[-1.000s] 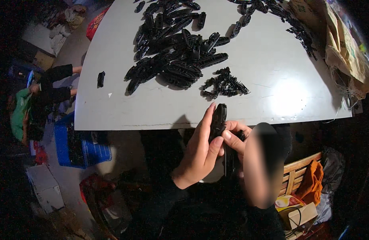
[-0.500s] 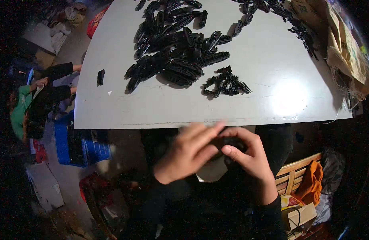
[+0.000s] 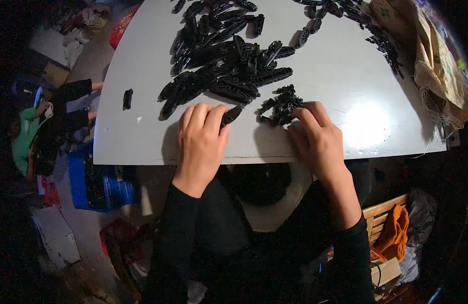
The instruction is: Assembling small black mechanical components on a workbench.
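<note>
My left hand (image 3: 199, 142) rests over the near part of the white table (image 3: 153, 139), fingers closed round a dark oval plastic piece (image 3: 231, 116) whose pointed end sticks out past the fingers. To its right, my right hand (image 3: 320, 139) touches the right side of a small heap of tiny black toothed plastic parts (image 3: 282, 106). Its fingertips are pinched together there, and whatever is between them is hidden. Just beyond my left hand lies a large pile of long black ribbed plastic pieces (image 3: 218, 55).
One black piece (image 3: 127, 99) lies alone at the left. More small black parts (image 3: 386, 48) trail along the far right, beside a woven sack (image 3: 439, 76). Below the table edge is a round pale-rimmed container (image 3: 267, 223). A seated person (image 3: 28, 131) and a blue crate (image 3: 87, 177) are at left.
Both hands have moved from below the table edge up onto the table and apart. The left now grips a black piece; the right has reached the small heap.
</note>
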A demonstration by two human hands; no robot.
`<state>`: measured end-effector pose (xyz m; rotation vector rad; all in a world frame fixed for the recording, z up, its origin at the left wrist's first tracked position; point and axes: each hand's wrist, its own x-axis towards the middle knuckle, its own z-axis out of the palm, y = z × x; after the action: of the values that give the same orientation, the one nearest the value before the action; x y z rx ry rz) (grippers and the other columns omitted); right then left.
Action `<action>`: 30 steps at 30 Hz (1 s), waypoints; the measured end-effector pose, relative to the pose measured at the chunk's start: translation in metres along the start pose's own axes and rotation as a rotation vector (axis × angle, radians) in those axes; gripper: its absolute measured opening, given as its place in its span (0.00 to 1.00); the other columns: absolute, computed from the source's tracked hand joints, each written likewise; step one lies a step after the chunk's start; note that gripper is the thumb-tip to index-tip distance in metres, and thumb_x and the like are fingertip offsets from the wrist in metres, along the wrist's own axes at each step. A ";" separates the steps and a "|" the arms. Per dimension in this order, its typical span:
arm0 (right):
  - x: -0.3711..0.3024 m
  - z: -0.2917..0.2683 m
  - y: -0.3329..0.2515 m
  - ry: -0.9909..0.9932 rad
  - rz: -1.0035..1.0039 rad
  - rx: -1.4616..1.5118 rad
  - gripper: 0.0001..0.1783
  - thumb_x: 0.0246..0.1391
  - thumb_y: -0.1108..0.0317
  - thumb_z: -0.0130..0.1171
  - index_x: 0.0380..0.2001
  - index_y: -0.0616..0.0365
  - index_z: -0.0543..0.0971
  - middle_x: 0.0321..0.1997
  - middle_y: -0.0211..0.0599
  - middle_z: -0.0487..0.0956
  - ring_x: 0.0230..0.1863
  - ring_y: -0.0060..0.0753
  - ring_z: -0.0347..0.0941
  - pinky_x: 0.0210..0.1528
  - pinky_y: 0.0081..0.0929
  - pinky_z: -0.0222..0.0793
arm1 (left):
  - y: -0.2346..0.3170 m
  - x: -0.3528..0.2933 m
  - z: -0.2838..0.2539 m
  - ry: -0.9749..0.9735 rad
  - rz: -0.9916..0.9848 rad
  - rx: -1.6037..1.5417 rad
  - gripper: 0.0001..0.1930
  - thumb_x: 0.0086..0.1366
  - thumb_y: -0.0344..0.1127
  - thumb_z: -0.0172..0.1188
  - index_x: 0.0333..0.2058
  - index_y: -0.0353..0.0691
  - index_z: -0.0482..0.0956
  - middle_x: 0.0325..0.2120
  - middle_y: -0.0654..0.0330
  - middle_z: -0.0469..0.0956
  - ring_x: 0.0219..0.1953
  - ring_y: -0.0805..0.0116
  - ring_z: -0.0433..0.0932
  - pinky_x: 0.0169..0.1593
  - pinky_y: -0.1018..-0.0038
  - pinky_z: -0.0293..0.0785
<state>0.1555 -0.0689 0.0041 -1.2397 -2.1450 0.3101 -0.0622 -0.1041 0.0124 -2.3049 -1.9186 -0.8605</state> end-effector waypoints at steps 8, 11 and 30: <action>0.004 0.005 0.005 -0.104 -0.091 -0.089 0.09 0.43 0.73 0.58 0.29 0.57 0.70 0.28 0.39 0.69 0.27 0.46 0.70 0.27 0.36 0.68 | 0.012 -0.017 0.000 -0.005 -0.195 -0.513 0.15 0.50 0.22 0.60 0.38 0.33 0.72 0.31 0.57 0.70 0.30 0.69 0.72 0.32 0.76 0.70; -0.004 0.001 0.005 -0.164 -0.098 -0.142 0.10 0.42 0.73 0.60 0.29 0.58 0.71 0.26 0.40 0.70 0.26 0.46 0.71 0.26 0.35 0.68 | 0.021 -0.022 0.001 -0.028 -0.294 -0.709 0.13 0.53 0.20 0.57 0.39 0.30 0.71 0.32 0.60 0.70 0.32 0.75 0.70 0.35 0.81 0.70; -0.044 -0.011 -0.034 -0.228 0.751 1.506 0.04 0.49 0.77 0.56 0.28 0.63 0.71 0.30 0.44 0.78 0.28 0.28 0.77 0.30 0.19 0.74 | 0.059 -0.039 0.009 -0.212 -0.451 -1.146 0.18 0.67 0.33 0.43 0.53 0.35 0.59 0.28 0.64 0.69 0.22 0.84 0.59 0.25 0.87 0.56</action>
<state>0.1544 -0.1251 0.0110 -0.9074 -0.8481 1.9539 -0.0086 -0.1504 0.0072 -2.4510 -2.4774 -2.3525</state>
